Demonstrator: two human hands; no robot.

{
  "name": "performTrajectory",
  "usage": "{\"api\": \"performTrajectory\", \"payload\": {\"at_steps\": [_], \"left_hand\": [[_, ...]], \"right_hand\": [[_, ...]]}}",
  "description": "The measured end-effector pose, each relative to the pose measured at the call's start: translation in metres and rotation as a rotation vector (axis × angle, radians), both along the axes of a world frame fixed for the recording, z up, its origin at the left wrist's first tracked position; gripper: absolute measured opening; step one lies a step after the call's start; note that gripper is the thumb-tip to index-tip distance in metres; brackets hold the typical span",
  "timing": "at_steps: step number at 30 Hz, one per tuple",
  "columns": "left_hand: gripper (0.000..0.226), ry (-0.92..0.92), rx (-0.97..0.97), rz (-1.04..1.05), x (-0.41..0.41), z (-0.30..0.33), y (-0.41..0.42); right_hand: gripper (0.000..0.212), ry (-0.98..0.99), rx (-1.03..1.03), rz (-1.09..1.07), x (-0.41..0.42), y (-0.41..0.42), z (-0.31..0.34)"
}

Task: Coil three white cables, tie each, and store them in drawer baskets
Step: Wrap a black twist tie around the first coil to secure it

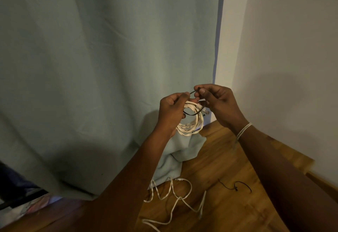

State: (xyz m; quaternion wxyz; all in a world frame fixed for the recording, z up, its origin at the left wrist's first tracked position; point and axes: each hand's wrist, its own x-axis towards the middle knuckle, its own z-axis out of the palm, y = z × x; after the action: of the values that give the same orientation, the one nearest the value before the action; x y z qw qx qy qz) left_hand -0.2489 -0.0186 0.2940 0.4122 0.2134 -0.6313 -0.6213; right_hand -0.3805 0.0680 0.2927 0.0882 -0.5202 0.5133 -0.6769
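A coiled white cable (pixel 192 125) hangs in the air between my hands, in front of a pale blue curtain. A thin black tie (pixel 190 114) loops around the coil. My left hand (pixel 172 111) holds the coil and pinches one end of the tie. My right hand (pixel 215 101) pinches the other end, the two fingertips almost touching above the coil. A loose white cable (pixel 175 200) lies tangled on the wooden floor below. A second black tie (pixel 237 186) lies on the floor to its right.
The pale blue curtain (pixel 100 67) fills the left and pools on the wooden floor (pixel 228 158). A white wall (pixel 283 48) stands on the right. A dark object (pixel 18 189) sits at the lower left. A white band circles my right wrist (pixel 244 131).
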Motion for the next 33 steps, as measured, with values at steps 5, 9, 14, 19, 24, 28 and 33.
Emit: {"api": "performTrajectory", "payload": {"at_steps": [5, 9, 14, 19, 24, 28, 33], "left_hand": [[0.019, 0.025, -0.009, -0.003, 0.0, 0.006, 0.003], [0.02, 0.031, -0.028, -0.011, 0.001, 0.012, 0.007], [0.022, 0.026, -0.03, -0.005, 0.0, 0.014, 0.011], [0.021, 0.049, -0.003, -0.022, 0.001, 0.017, 0.015], [0.02, 0.064, 0.013, -0.052, 0.001, 0.019, 0.017], [0.021, 0.061, 0.018, -0.05, 0.002, 0.019, 0.018], [0.021, 0.058, 0.017, -0.052, 0.002, 0.02, 0.019]], "right_hand": [[0.021, 0.02, -0.025, -0.028, 0.001, 0.002, 0.008], [0.02, 0.063, -0.043, -0.05, 0.001, 0.005, 0.016], [0.02, 0.129, -0.039, -0.075, 0.002, 0.008, 0.019], [0.02, 0.08, -0.056, -0.089, 0.002, 0.009, 0.018], [0.02, 0.076, -0.063, -0.078, 0.002, 0.011, 0.017], [0.02, 0.102, -0.064, -0.08, 0.003, 0.011, 0.02], [0.02, 0.173, -0.053, -0.09, 0.003, 0.012, 0.02]]}}
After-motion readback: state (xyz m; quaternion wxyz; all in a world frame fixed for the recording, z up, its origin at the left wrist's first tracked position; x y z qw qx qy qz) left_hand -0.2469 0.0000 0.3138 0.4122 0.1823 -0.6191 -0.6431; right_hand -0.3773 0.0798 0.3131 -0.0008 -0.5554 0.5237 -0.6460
